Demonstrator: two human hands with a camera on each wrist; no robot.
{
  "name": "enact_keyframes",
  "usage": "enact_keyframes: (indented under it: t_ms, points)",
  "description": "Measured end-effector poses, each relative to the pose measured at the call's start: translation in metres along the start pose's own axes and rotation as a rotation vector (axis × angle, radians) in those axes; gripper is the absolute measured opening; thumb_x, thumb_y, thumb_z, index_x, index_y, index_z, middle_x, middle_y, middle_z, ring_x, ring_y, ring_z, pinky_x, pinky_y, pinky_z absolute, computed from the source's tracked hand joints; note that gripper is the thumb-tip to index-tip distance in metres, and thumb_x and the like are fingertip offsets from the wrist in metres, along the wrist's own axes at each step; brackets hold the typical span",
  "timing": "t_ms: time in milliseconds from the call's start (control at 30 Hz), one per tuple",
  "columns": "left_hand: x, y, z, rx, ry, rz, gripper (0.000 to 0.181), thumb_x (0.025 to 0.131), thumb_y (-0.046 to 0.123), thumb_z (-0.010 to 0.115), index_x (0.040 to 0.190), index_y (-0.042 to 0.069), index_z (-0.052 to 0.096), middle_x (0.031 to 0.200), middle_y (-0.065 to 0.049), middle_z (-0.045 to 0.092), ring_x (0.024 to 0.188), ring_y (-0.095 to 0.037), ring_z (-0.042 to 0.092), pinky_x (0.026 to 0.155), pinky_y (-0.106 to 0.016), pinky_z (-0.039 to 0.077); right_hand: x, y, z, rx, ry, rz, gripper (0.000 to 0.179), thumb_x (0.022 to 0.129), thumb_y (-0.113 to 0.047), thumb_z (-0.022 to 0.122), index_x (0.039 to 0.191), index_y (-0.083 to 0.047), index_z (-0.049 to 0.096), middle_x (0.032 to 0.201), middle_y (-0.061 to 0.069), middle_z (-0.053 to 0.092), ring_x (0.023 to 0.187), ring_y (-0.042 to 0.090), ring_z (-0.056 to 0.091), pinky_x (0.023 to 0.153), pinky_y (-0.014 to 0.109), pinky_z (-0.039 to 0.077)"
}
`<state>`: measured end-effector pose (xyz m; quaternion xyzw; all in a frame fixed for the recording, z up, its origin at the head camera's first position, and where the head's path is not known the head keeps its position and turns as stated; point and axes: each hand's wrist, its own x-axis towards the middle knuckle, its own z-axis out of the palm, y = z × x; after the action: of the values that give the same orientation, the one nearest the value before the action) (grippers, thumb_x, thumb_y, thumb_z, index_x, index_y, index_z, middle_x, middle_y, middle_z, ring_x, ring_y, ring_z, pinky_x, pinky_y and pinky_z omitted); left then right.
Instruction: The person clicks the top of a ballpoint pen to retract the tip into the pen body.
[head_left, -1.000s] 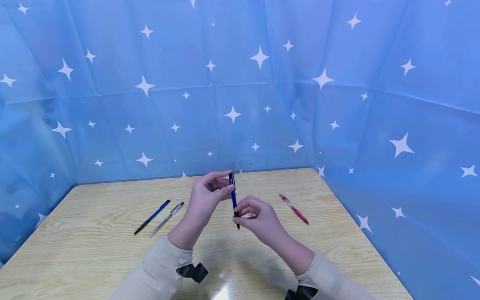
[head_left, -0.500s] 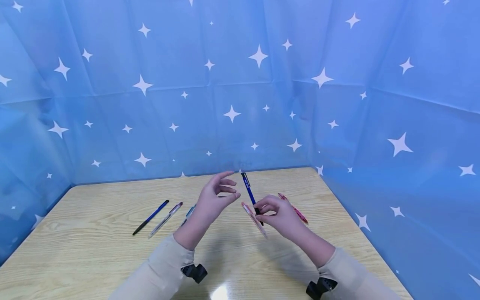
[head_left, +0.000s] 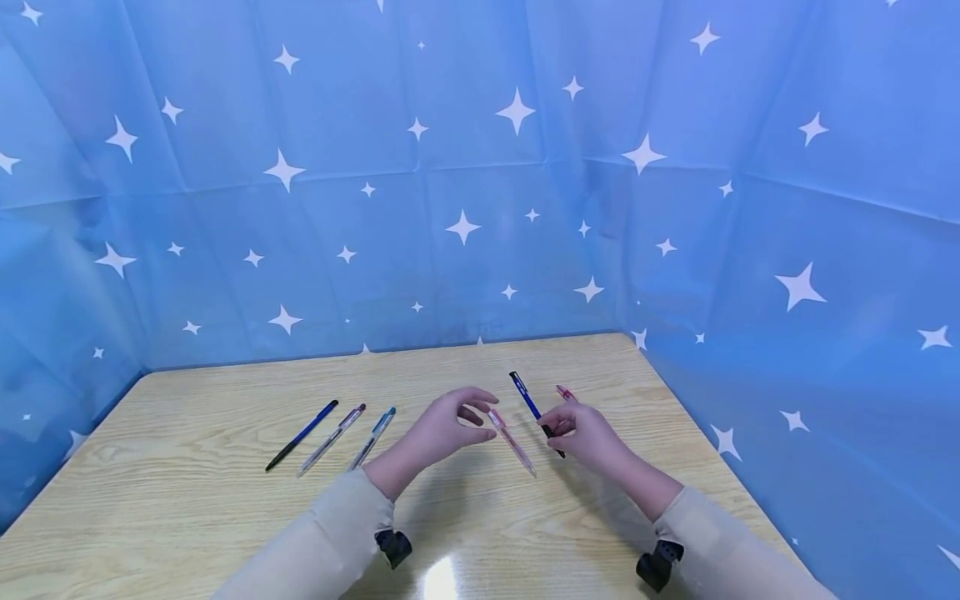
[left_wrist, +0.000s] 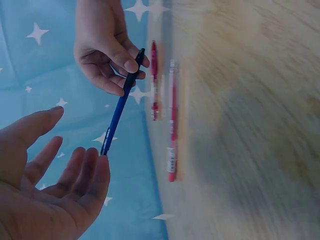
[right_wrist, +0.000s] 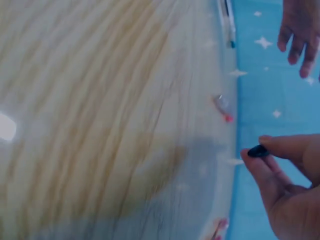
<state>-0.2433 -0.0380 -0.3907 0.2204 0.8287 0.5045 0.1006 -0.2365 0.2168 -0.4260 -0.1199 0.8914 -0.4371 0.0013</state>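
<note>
My right hand (head_left: 551, 427) pinches a dark blue pen (head_left: 527, 402) near its black tip and holds it tilted just above the wooden table (head_left: 187, 517). In the left wrist view the same pen (left_wrist: 118, 114) slants from the right hand (left_wrist: 112, 55) toward my open left palm (left_wrist: 60, 190). My left hand (head_left: 483, 415) hovers beside it, fingers relaxed, holding nothing. A pink pen (head_left: 513, 442) lies on the table between the hands. A red pen (head_left: 564, 392) lies behind the right hand, mostly hidden. The right wrist view shows the black pen tip (right_wrist: 257, 151) between thumb and finger.
Three pens lie side by side at the left: a blue one (head_left: 303, 433), a clear one with a red end (head_left: 332, 437) and a clear one with a blue end (head_left: 372, 437). Blue star-patterned cloth (head_left: 787, 292) walls the table at the back and both sides.
My left hand let go of the blue pen and sank toward the table. My right hand carried the pen to the right and lower. The pink pen and one left pen came into sight.
</note>
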Motion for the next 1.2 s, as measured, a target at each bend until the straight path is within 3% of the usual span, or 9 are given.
enact_keyframes:
  t_ms: [233,500,833,1033,1200]
  points:
    - [0.005,-0.012,0.009,0.086,-0.02,-0.024,0.038,0.085,0.01,0.077,0.121,0.013,0.066,0.116,-0.014,0.062,0.098,-0.025,0.062,0.077,-0.035,0.055,0.006,0.012,-0.003,-0.098,-0.058,0.038,0.027,0.077,0.013,0.074,0.101,0.0,0.073,0.089,0.004,0.061,0.081,0.016,0.059,0.066,0.031,0.054]
    - [0.004,-0.02,0.015,0.104,-0.035,-0.01,0.037,0.085,0.008,0.077,0.12,0.007,0.067,0.116,-0.016,0.062,0.096,-0.027,0.063,0.077,-0.037,0.054,0.014,0.019,-0.001,-0.175,-0.109,0.049,0.025,0.076,0.011,0.075,0.098,-0.002,0.073,0.08,0.001,0.061,0.072,0.013,0.056,0.064,0.03,0.051]
    - [0.004,-0.021,0.015,0.105,-0.028,-0.016,0.035,0.085,0.009,0.077,0.118,0.011,0.068,0.129,-0.011,0.056,0.096,-0.025,0.062,0.077,-0.035,0.054,0.019,0.018,-0.001,-0.212,-0.151,0.059,0.025,0.076,0.006,0.078,0.097,-0.005,0.073,0.079,0.0,0.062,0.074,0.012,0.057,0.066,0.03,0.051]
    - [0.005,-0.02,0.015,0.118,-0.029,-0.016,0.035,0.085,0.009,0.076,0.119,0.01,0.068,0.122,-0.012,0.06,0.094,-0.024,0.062,0.076,-0.035,0.054,0.019,0.018,-0.001,-0.233,-0.185,0.018,0.029,0.072,0.006,0.081,0.097,-0.005,0.074,0.077,0.0,0.062,0.072,0.011,0.056,0.063,0.029,0.05]
    - [0.007,-0.016,0.016,0.11,-0.038,-0.017,0.035,0.085,0.009,0.076,0.119,0.011,0.067,0.116,-0.014,0.062,0.094,-0.023,0.061,0.075,-0.034,0.054,0.016,0.019,-0.009,-0.178,-0.206,-0.01,0.028,0.075,0.003,0.08,0.1,-0.002,0.072,0.078,0.0,0.062,0.072,0.012,0.058,0.064,0.03,0.051]
